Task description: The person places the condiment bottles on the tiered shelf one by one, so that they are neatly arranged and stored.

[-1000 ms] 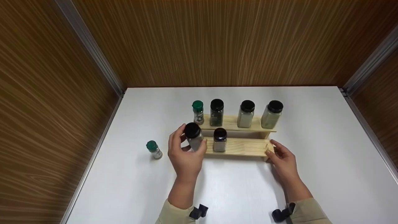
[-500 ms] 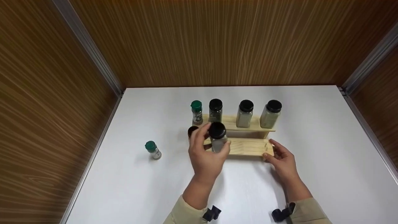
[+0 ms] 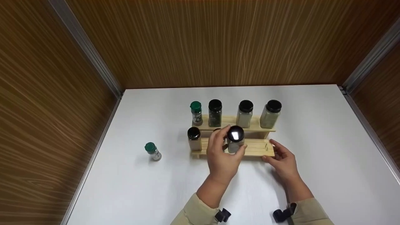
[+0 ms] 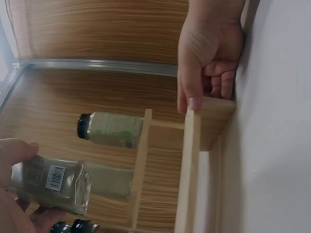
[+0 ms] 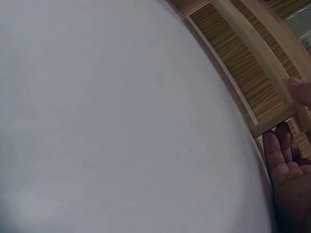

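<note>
My left hand grips a square clear spice jar with a black lid, held above the lower shelf of a two-tier wooden spice rack. The left wrist view shows a barcode label on the jar, its base clear of the shelf. At the rack's right end, my right hand holds the lower shelf, thumb at the front edge and fingers around the side. One black-lidded jar stands at the lower shelf's left end. Another beside it is mostly hidden behind my left hand.
Along the upper shelf stand a green-capped shaker and three black-lidded jars, the rightmost one at the shelf's end. A second green-capped shaker stands on the white table left of the rack. Wood-grain panels rise behind and beside the table.
My left hand has carried the jar rightward from the lower shelf's left end, past the second jar. The left-end jar has come into view. My right hand stays at the rack's right end.
</note>
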`<action>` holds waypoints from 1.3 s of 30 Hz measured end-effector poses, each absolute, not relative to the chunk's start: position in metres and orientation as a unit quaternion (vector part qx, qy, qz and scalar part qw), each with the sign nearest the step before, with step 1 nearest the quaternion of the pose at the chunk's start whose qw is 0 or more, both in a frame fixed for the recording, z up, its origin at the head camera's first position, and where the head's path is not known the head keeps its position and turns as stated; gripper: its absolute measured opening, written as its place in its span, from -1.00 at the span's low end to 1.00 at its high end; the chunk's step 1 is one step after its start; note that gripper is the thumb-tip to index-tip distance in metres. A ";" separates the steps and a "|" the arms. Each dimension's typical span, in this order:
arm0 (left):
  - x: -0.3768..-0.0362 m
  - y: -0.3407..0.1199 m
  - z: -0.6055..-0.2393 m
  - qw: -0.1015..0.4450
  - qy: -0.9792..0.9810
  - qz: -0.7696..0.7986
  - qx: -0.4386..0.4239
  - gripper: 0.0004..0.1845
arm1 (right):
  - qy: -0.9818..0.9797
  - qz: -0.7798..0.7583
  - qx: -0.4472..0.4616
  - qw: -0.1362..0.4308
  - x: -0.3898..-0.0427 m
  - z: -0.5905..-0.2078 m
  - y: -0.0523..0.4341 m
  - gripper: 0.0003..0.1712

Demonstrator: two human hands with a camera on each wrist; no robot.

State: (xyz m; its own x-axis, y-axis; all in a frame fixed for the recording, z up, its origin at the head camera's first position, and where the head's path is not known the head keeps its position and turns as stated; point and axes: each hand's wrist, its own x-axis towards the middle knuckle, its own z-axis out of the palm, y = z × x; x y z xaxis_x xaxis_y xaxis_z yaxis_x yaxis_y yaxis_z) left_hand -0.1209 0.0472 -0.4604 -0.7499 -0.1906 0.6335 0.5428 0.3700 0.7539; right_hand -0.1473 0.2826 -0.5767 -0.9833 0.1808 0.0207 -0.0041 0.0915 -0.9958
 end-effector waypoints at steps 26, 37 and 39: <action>-0.141 0.085 -0.512 0.331 -0.786 -0.508 -0.121 -0.25 | -0.733 0.676 -0.041 0.066 -0.145 -0.579 0.282 -0.11; -0.144 0.093 -0.525 0.301 -0.787 -0.529 -0.099 -0.22 | -0.728 0.680 -0.048 0.071 -0.147 -0.579 0.283 -0.12; -0.145 0.094 -0.526 0.296 -0.788 -0.531 -0.095 -0.23 | -0.729 0.679 -0.049 0.069 -0.147 -0.579 0.283 -0.12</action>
State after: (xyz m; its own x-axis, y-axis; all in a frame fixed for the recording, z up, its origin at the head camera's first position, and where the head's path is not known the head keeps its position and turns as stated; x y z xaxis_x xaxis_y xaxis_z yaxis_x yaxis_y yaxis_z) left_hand -0.1448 0.0939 -0.5258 -0.8071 -0.1651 0.5669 0.4635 0.4176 0.7815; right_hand -0.1473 0.2828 -0.5791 -0.9856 0.1657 0.0343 -0.0226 0.0719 -0.9972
